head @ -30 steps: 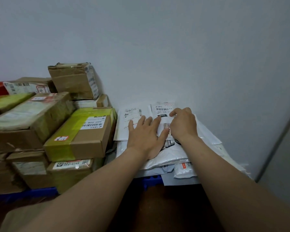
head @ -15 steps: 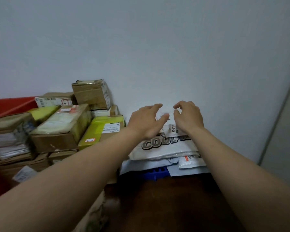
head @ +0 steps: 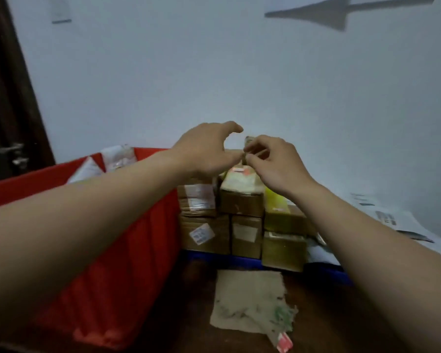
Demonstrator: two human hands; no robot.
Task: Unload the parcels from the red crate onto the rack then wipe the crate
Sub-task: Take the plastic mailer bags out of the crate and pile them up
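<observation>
Hovering over the stacked cardboard boxes (head: 239,205) on the rack (head: 239,261), both hands hold nothing: the left hand (head: 206,151) is spread and relaxed, and the right hand (head: 275,164) has its fingers (head: 259,149) loosely curled. White bagged parcels (head: 117,156) lie left of the fingers, inside the red crate (head: 112,250), leaning at its far wall, flat and soft-looking. The left hand is nearer, so it would likely lead the reach.

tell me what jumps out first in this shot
The big red crate fills the left, with white parcels poking above its far rim. In the centre, the left hand and right hand hover over a stack of taped cardboard boxes on a blue rack. A stained brownish cloth lies in front.
</observation>
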